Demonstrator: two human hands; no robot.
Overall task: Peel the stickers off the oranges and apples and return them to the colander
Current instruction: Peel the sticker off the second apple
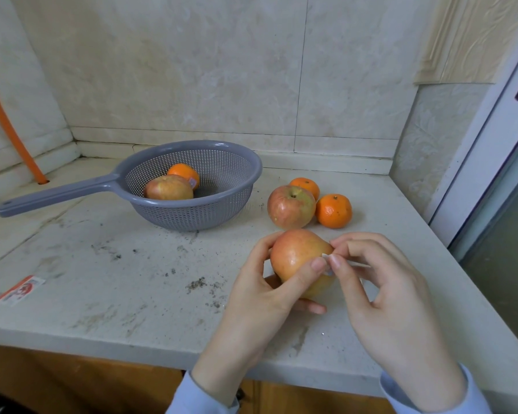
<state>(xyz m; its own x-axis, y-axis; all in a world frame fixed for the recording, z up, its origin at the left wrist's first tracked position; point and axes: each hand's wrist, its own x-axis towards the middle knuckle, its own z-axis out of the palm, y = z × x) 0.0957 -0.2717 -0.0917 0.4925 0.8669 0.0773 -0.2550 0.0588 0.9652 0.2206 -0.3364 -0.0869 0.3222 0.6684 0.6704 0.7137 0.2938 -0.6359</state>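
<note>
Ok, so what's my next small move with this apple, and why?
Probably pull the sticker off sideways: your right hand already pinches its lifted white edge, and your left hand grips the apple to steady it.

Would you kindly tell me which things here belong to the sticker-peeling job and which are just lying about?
Job: held apple, sticker, left hand, right hand, colander, colander apple, colander orange, loose apple, nearer orange, farther orange.
Lying about: red-and-white packet, orange hose.
</note>
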